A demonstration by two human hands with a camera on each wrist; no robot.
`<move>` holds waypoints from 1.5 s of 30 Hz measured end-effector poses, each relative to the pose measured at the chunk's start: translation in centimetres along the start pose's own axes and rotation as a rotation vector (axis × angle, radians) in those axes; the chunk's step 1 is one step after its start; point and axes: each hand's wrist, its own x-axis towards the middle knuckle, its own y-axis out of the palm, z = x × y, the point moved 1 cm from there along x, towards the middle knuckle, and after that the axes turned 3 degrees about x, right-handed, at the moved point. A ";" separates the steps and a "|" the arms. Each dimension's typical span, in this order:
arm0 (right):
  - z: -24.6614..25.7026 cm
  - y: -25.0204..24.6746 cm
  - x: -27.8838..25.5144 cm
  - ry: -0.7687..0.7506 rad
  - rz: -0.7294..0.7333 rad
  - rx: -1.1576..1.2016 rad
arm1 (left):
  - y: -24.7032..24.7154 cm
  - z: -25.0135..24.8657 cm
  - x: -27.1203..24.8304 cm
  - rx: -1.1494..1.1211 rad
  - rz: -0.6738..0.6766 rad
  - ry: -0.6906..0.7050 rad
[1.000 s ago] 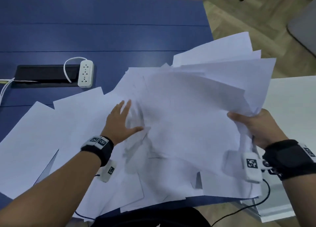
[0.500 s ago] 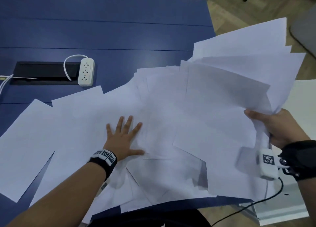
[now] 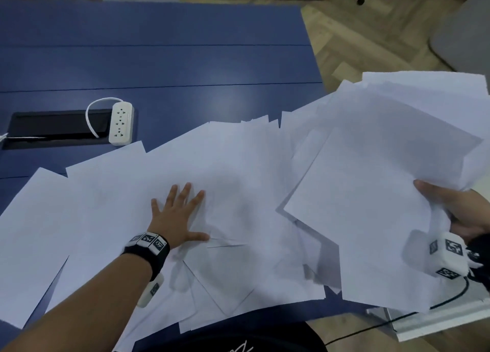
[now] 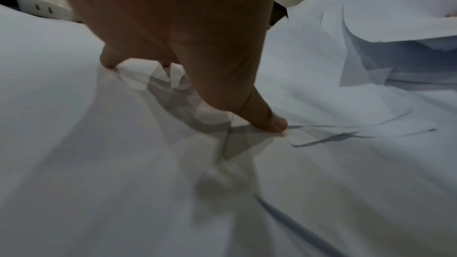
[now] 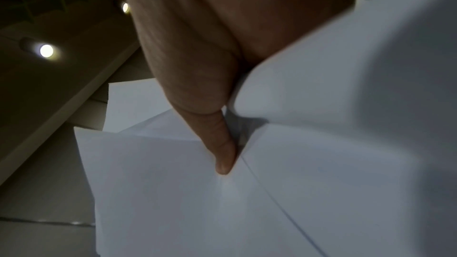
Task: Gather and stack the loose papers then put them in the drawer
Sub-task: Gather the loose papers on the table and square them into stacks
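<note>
Papers (image 3: pixel 238 181) lie spread over the blue table (image 3: pixel 185 59). Left hand (image 3: pixel 177 216) presses flat on them, fingers splayed. Right hand (image 3: pixel 456 211) grips a raised sheaf (image 3: pixel 371 187) at the table's right edge. Power strip (image 3: pixel 121 123) sits beyond.

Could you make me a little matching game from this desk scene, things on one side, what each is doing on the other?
Things:
1. left hand
2. right hand
3. power strip
4. lifted bundle of papers

States:
A. lies on the blue table beside a black slot
B. held up off the table
C. pressed flat, fingers spread, on the spread sheets
D. grips paper at its edge

Pairs: 1-C, 2-D, 3-A, 4-B
</note>
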 end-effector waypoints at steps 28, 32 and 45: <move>-1.7 2.5 -9.9 0.215 0.229 0.192 | -20.0 -15.4 -7.4 -1.378 0.336 0.199; -5.2 9.3 -9.7 0.297 0.368 0.176 | -16.4 -11.5 -8.5 -1.430 0.409 0.136; -2.2 20.8 -13.9 0.164 0.638 0.112 | -14.4 1.1 -14.0 -1.664 0.134 0.064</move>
